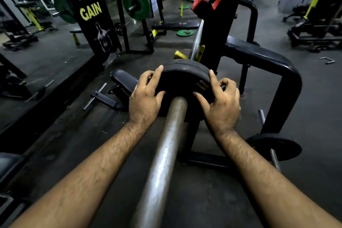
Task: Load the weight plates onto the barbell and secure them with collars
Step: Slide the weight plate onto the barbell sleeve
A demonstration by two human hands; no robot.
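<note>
Both the left hand point(145, 98) and right hand point(221, 101) grip the black round rubber weight plate point(185, 77) on the grey steel barbell sleeve point(166, 146); next, probably push it inward.

Two bare, hairy forearms, left hand point(145, 96) and right hand point(221, 101) ungloved, no sleeves.

Both forearms extended forward, bare. Left grip point(146, 96) and right grip point(220, 100) palms down, fingers spread, curled.

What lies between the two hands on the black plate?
In the head view, the steel barbell sleeve runs between the left hand and right hand, passing through the black plate.
</note>
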